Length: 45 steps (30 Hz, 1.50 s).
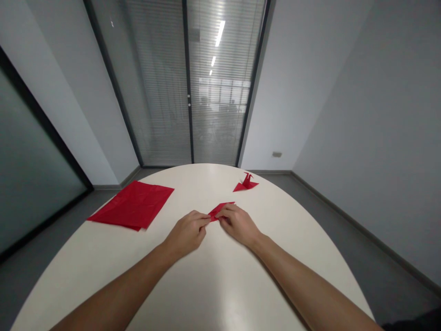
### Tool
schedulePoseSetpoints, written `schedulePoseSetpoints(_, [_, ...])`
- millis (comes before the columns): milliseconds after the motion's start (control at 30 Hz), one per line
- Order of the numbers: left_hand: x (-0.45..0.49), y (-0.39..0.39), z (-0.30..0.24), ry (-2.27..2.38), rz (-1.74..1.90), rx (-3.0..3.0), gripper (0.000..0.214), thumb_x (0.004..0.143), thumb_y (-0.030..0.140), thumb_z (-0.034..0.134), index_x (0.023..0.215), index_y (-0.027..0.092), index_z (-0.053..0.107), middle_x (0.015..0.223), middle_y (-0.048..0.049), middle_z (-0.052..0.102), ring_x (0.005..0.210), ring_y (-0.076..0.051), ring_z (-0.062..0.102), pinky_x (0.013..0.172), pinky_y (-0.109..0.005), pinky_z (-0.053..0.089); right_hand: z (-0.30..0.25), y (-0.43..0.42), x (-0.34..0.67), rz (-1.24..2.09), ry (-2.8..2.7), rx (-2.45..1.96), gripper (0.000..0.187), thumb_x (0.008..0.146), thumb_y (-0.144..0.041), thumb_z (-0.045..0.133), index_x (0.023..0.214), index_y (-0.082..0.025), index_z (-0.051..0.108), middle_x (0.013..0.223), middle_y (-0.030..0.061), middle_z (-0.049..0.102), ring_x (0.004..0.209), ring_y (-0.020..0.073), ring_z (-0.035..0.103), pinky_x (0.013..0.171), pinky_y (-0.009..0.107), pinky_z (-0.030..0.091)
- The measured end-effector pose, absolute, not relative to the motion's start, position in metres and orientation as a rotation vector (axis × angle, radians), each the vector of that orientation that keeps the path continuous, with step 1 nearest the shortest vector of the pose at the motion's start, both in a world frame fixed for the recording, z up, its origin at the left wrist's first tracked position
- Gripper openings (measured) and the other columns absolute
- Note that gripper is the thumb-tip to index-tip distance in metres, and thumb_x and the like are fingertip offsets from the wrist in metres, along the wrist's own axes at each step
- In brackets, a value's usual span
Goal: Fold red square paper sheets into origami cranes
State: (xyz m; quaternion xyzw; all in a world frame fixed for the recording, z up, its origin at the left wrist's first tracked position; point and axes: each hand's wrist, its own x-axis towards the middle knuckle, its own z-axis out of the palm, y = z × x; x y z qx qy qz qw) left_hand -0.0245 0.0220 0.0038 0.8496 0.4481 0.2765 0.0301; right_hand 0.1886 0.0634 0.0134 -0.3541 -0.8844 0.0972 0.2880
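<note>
A small folded piece of red paper (220, 209) lies on the white round table (206, 285), pinched from both sides. My left hand (188, 232) grips its near left end with the fingers curled together. My right hand (237, 224) presses and pinches its right part, fingers closed over the paper. Most of the folded piece is hidden under my fingertips.
A stack of flat red paper sheets (132, 204) lies at the table's left. A finished red paper crane (245, 183) stands at the far right of the table. Glass doors with blinds (189, 92) are beyond the table's far edge.
</note>
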Motion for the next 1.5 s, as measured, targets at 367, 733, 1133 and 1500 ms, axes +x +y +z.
schedulePoseSetpoints(367, [-0.021,0.012,0.008,1.432,0.503,2.687,0.051,0.093,0.024,0.048,0.142,0.011,0.05,0.149,-0.0175,0.05,0.141,-0.029,0.044,0.117,-0.051,0.034,0.023,0.051,0.182,0.185,-2.556,-0.884,0.042,0.093,-0.034,0.057,0.131,-0.015,0.064,0.127,0.0137,0.065,0.118,0.0282,0.057,0.104,0.043,0.045])
schedulePoseSetpoints(733, [-0.028,0.014,0.015,1.235,0.352,2.706,0.06,0.093,0.025,0.047,0.151,0.011,0.036,0.158,-0.0175,0.036,0.149,-0.025,0.031,0.122,-0.049,0.025,0.015,0.053,0.186,0.349,-2.749,-1.054,0.083,0.095,-0.053,0.048,0.157,-0.004,0.022,0.163,0.0194,0.017,0.153,0.0303,0.015,0.125,0.048,0.014])
schedulePoseSetpoints(1133, [-0.024,0.012,0.022,1.437,0.605,2.823,0.029,0.089,0.015,0.048,0.1,0.016,0.074,0.11,-0.0118,0.077,0.108,-0.027,0.071,0.098,-0.046,0.053,0.014,0.052,0.188,0.383,-2.707,-1.106,0.084,0.095,-0.06,0.045,0.156,-0.005,0.028,0.162,0.02,0.021,0.152,0.0321,0.017,0.123,0.05,0.017])
schedulePoseSetpoints(1500, [-0.03,0.011,0.032,1.607,0.563,2.886,0.026,0.083,0.017,0.05,0.067,0.015,0.071,0.071,-0.0104,0.073,0.07,-0.026,0.07,0.07,-0.04,0.056,0.017,0.049,0.188,0.388,-2.703,-1.142,0.086,0.095,-0.063,0.043,0.157,-0.006,0.026,0.162,0.0185,0.023,0.152,0.0324,0.018,0.123,0.052,0.017])
